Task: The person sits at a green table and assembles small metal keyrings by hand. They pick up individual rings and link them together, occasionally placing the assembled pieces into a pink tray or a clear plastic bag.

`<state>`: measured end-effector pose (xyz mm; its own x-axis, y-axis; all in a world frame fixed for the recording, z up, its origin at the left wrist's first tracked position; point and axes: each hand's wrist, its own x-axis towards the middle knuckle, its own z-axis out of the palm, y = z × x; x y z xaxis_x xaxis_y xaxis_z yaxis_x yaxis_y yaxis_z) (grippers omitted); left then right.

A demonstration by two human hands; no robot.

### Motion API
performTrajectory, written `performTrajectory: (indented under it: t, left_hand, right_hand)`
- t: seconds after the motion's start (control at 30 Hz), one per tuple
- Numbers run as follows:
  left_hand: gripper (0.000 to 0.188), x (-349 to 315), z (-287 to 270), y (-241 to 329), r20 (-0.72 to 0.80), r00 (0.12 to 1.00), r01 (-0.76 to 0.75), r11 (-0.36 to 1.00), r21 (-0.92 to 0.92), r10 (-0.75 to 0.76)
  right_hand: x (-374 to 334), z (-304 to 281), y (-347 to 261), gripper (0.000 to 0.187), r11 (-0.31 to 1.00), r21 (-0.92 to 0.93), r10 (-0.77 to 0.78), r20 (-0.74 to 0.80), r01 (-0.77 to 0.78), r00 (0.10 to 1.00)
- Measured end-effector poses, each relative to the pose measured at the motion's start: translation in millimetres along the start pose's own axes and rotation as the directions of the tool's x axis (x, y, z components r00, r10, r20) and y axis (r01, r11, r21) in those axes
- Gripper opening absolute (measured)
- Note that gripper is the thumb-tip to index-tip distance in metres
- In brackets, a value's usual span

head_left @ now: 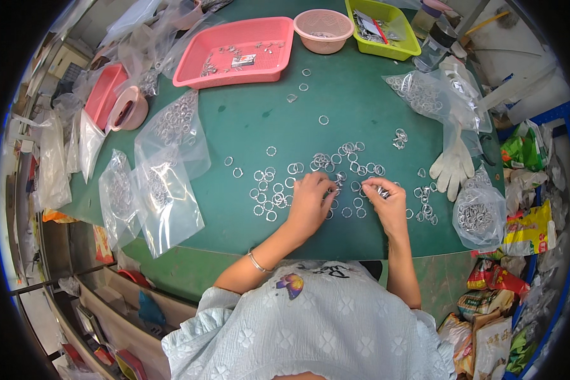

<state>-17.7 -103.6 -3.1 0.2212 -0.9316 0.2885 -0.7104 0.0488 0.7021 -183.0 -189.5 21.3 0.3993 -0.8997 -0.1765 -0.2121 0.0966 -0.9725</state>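
Many small silver rings (268, 206) lie loose on the green table (247, 107) around both my hands. My left hand (309, 201) is bent over them, its thumb and fingertips closed at a small cluster of rings (339, 180); exactly what is pinched there is partly hidden. To its right, my right hand (389, 206) is curled with several silver rings (381, 191) gathered in its fingers. Its thumb and forefinger come together near more rings on the table. A denser group of rings (323, 161) lies just beyond my left hand.
Clear bags of rings lie at the left (171, 123) and right (478, 212). A pink tray (234, 76), a round pink basket (323, 41) and a green tray (392, 49) stand along the back. A white glove (453, 166) lies at the right.
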Motion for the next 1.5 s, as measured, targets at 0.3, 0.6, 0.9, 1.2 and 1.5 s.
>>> performTrajectory:
  t: [0.3, 0.6, 0.9, 1.2, 1.5]
  left_hand:
    - [0.009, -5.7, -22.3, -3.5, 0.237, 0.92, 0.382, 0.577, -0.722, -0.313]
    - [0.012, -2.0, -35.3, 3.9, 0.448, 0.853, 0.503, 0.195, -0.842, -0.267]
    - [0.009, -6.6, -34.6, 8.6, 0.406, 0.879, 0.46, 0.224, -0.859, -0.25]
    - [0.013, -7.8, -40.4, 25.8, 0.045, 0.994, 0.113, 0.902, -0.416, -0.104]
    - [0.011, -12.0, -35.5, 23.1, 0.186, 0.931, 0.351, 0.635, -0.688, -0.313]
  right_hand:
    - [3.0, 19.4, -9.1, 0.021, 0.993, -0.048, -0.101, 0.165, 0.111, 0.981]
    - [-4.6, 31.6, -15.7, 0.017, 0.991, 0.097, -0.116, 0.275, 0.092, 0.954]
    - [-6.3, 26.4, -20.3, 0.012, 0.997, 0.037, -0.078, 0.296, 0.07, 0.952]
    - [-13.4, 25.6, -32.5, 0.008, 0.953, -0.173, -0.212, 0.202, 0.248, 0.956]
    - [-19.1, 26.9, -37.5, 0.006, 0.951, -0.196, -0.207, 0.166, 0.238, 0.964]
